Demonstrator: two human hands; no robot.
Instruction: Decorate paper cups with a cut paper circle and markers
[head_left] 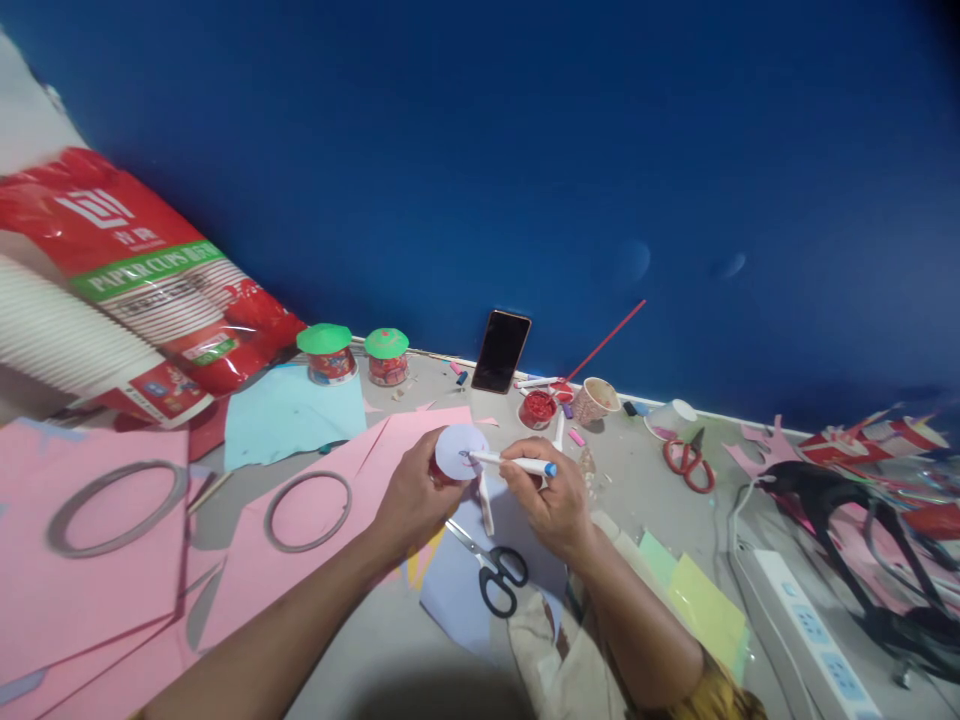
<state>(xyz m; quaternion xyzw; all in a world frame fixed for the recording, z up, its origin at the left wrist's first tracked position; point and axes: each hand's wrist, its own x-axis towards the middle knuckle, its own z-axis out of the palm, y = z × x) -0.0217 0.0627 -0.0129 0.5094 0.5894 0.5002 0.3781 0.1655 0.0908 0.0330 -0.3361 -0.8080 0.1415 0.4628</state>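
Observation:
My left hand (412, 495) is closed around a small cup capped by a pale lilac paper disc (459, 450), tilting the disc toward me. A white marker with a blue end (517, 463) is gripped in my right hand (551, 500), and its tip touches the disc near the centre. Black-handled scissors (495, 572) lie on a lilac sheet (465, 590) just below both hands. A white strip (486, 503) hangs between my hands.
Pink sheets (97, 560) with round holes lie at the left, beside a red pack of paper cups (135, 280). Two green-topped cups (326, 352), a phone (501, 350) leaning on the blue wall, red scissors (690, 462), a power strip (810, 640) and black cables (862, 520) surround the work spot.

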